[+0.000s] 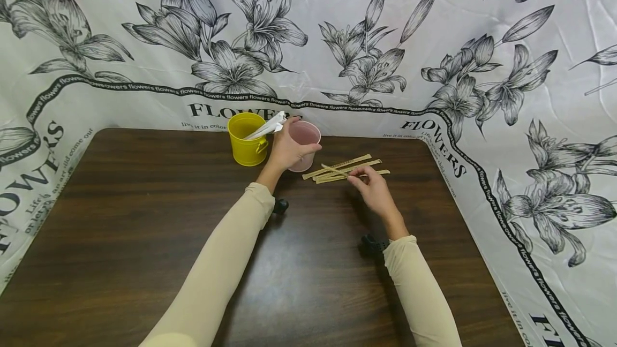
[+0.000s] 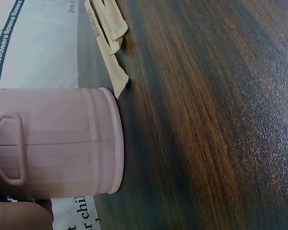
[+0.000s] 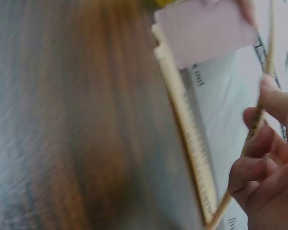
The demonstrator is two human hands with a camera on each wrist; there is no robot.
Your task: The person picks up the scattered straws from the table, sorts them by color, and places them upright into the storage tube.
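Note:
My left hand (image 1: 288, 149) holds the small pink bucket (image 1: 305, 163) near its rim, fingers at the far side and thumb across the near side. In the left wrist view the bucket's wall and looped side handle show, with a bit of a finger (image 2: 19, 215) below. Between thumb and fingers, my right hand (image 1: 373, 190) pinches one slim tan paper stick packet (image 3: 270, 45), slanting above the others. Several similar stick packets (image 1: 362, 166) lie in a loose pile on the table, just right of the pink bucket. The inside bottom of this bucket is hidden.
A yellow bucket (image 1: 245, 150) stands left of the pink one, with white paper-wrapped sticks (image 1: 265, 126) leaning out of it. Both buckets are near the back edge of the dark wooden table (image 1: 144, 218). A flower-printed sheet (image 1: 366, 58) hangs behind and beside it.

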